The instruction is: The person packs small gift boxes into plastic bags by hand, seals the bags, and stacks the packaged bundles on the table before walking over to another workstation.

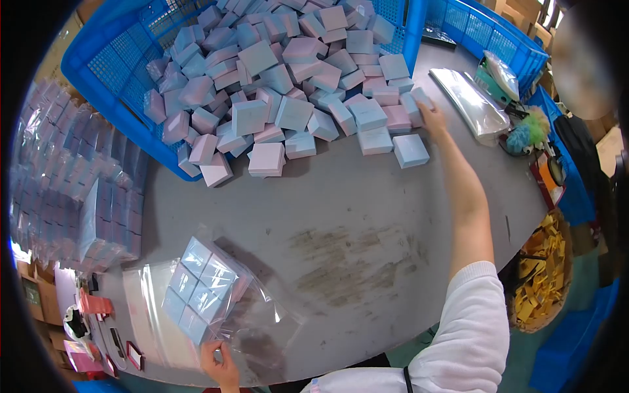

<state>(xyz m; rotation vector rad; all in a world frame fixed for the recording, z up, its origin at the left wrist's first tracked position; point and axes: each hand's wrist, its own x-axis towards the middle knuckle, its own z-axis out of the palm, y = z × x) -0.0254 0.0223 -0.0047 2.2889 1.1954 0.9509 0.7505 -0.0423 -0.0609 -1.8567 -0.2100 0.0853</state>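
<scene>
My right hand (432,119) is stretched out to the right edge of the heap, its fingers closed on a small pale box (411,108). Just below it, a single light-blue box (411,150) sits apart on the table. Near the front edge, my left hand (221,365) is curled with its fingers pinched at a clear plastic bag (262,327). Several small boxes (203,285) stand in rows inside that bag. Beneath it and to the left lies a stack of flat clear bags (147,314).
A tipped blue crate (111,72) spills many pale boxes (262,59) onto the grey table (354,262). Wrapped box packs (78,190) are piled at left. A roll of clear film (468,105) and a duster (531,131) lie right. Yellow pieces fill a basket (544,268).
</scene>
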